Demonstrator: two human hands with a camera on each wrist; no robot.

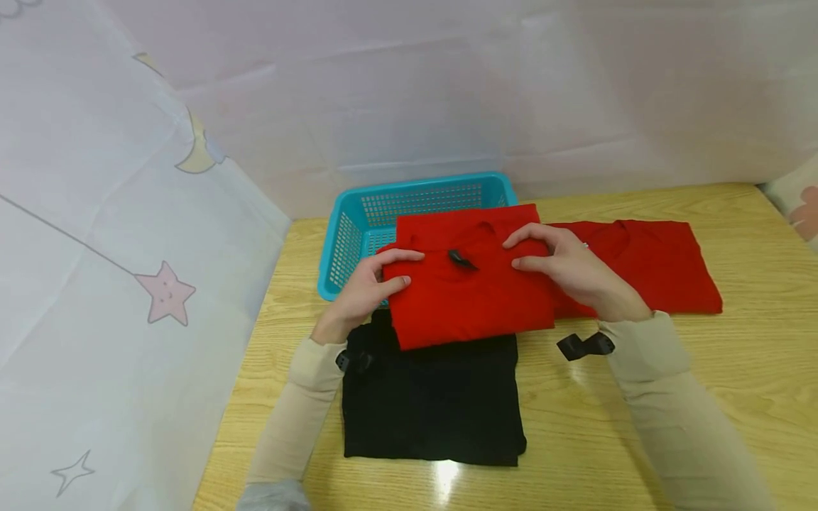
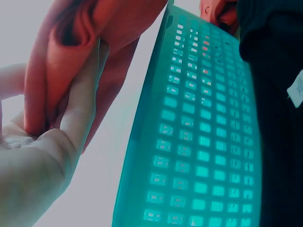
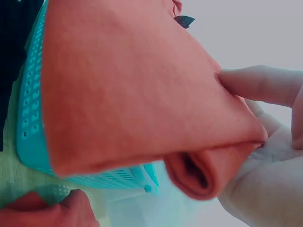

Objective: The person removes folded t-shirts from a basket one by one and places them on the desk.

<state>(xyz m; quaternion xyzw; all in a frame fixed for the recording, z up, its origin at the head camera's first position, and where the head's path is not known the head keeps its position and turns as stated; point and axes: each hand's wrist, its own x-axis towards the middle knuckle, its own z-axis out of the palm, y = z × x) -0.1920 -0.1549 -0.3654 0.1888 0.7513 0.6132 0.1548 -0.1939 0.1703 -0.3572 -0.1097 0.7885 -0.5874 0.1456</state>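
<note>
Both hands hold a folded red shirt [image 1: 473,305] in the air, partly over the basket and the black garment. A black tag [image 1: 461,260] shows near its collar. My left hand [image 1: 371,287] grips the shirt's left end; in the left wrist view, the fingers curl round the red cloth [image 2: 61,66]. At the right end, my right hand [image 1: 569,262] pinches the shirt, and the right wrist view shows a rolled fold [image 3: 199,175] beside the palm. Behind the shirt stands a turquoise basket [image 1: 415,186], its right part hidden by the cloth.
A folded black garment [image 1: 434,411] lies on the wooden table [image 1: 281,341] in front of the basket, with a white label [image 2: 297,90] seen in the left wrist view. Another folded red shirt [image 1: 658,270] lies to the right. A printed cloth [image 1: 447,92] hangs behind the table.
</note>
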